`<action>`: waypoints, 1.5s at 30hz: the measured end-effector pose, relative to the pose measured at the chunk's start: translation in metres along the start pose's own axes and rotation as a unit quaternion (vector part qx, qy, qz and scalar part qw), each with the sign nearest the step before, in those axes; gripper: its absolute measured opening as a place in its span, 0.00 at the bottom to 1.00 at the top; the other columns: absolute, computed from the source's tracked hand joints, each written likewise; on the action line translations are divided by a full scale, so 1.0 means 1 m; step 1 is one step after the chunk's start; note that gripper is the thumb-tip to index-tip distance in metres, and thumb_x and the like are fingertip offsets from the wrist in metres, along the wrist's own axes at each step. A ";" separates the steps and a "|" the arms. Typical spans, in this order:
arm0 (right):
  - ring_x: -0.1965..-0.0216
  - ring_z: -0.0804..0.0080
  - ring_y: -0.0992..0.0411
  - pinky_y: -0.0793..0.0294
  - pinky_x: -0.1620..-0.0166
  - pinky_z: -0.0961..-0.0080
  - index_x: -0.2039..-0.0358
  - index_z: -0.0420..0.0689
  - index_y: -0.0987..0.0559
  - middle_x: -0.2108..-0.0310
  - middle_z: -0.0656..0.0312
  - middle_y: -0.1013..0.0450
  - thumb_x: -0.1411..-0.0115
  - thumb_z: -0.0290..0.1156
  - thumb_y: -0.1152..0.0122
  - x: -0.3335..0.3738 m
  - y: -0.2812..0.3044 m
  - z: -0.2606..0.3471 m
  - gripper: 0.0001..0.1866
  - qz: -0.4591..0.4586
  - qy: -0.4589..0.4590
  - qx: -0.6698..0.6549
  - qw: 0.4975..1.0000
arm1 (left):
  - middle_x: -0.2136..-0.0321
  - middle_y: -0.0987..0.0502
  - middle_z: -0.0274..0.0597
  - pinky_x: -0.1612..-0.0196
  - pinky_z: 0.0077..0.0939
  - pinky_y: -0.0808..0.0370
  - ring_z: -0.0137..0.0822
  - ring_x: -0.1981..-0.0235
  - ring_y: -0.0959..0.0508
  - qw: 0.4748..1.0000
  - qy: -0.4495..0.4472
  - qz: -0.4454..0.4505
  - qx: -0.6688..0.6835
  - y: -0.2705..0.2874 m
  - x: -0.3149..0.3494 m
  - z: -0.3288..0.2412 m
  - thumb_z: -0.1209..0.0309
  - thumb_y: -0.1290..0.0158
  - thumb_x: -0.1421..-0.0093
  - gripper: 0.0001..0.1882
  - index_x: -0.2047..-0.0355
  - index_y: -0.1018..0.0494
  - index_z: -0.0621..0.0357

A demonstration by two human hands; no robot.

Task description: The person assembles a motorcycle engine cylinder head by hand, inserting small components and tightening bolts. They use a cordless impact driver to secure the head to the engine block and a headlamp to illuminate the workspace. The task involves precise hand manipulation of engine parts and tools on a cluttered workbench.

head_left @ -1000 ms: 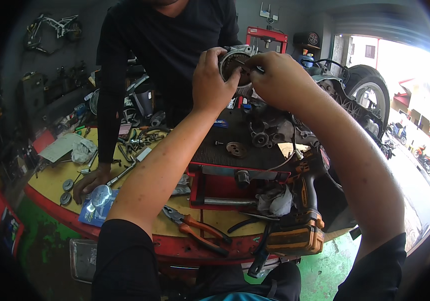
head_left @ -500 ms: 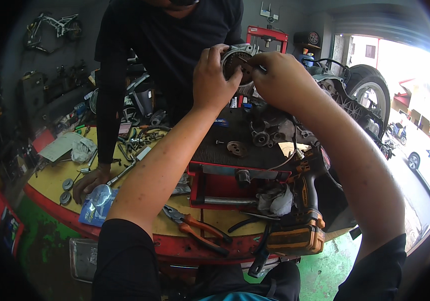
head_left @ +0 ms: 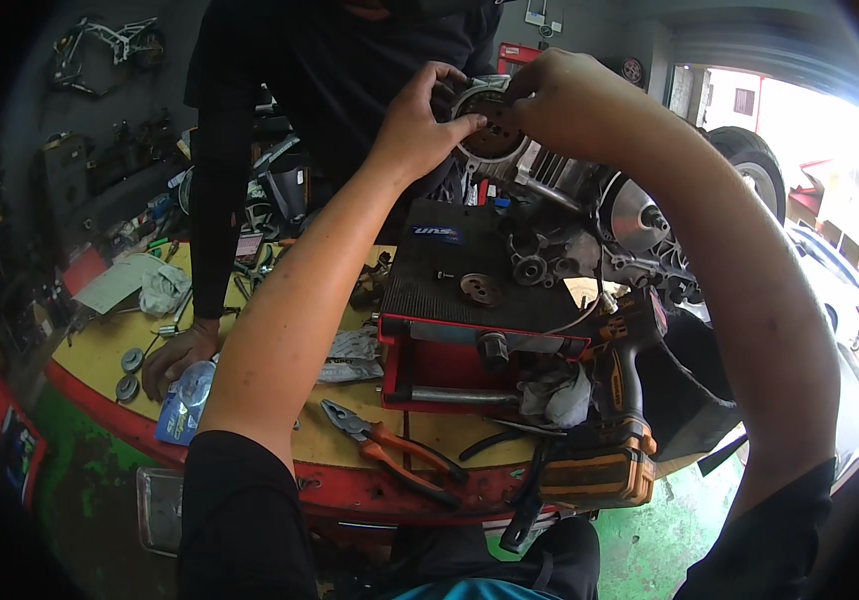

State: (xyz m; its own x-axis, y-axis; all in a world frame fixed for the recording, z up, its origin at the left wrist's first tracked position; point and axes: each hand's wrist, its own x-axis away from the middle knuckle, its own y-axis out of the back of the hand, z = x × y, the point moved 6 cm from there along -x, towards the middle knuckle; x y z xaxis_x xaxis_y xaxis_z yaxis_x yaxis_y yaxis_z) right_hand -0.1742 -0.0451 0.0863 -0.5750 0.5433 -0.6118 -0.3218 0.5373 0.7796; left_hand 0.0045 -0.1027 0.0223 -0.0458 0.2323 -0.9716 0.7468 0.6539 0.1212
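At the far middle, my left hand (head_left: 427,118) is closed around the edge of an engine's cylinder head (head_left: 494,162). Its thumb presses on a brown sprocket (head_left: 495,140) with holes, which sits inside the round opening; the other fingertips are hidden behind the rim. My right hand (head_left: 569,100) is closed, fingers bent together at the opening's right side. Whatever it pinches is hidden by the hand itself. Below both hands, a round metal plate with holes (head_left: 480,289) and a small bolt (head_left: 444,274) lie on a black ribbed mat (head_left: 419,258).
A co-worker's hand (head_left: 179,358) leans on the yellow bench (head_left: 89,335) at left. Orange-handled pliers (head_left: 389,440) and a cordless impact driver (head_left: 619,400) lie near the front edge. A red tray (head_left: 429,365) holds a crumpled rag (head_left: 556,395). A silver pulley (head_left: 639,215) stands at right.
My right hand has risen and turned; the thin dark tool seen in it before no longer shows. The view has shifted, so more of the engine shows between my arms. My left hand keeps its grip.
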 end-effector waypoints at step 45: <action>0.59 0.47 0.17 0.17 0.52 0.54 0.57 0.46 0.11 0.61 0.48 0.17 0.44 0.31 0.34 0.051 -0.040 -0.014 0.14 -0.155 0.121 0.026 0.980 | 0.58 0.20 0.40 0.48 0.33 0.22 0.33 0.52 0.21 0.989 0.063 0.131 0.037 -0.002 -0.020 0.004 0.74 0.29 0.42 0.26 0.45 0.26 0.53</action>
State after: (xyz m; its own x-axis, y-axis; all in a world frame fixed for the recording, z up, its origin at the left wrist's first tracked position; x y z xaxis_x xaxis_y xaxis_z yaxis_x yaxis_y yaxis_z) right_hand -0.2012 -0.0475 0.0259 -0.6187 0.1838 -0.7639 -0.4738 0.6883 0.5493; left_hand 0.0062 -0.1117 0.0411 0.0766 0.4769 -0.8756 0.7904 0.5063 0.3449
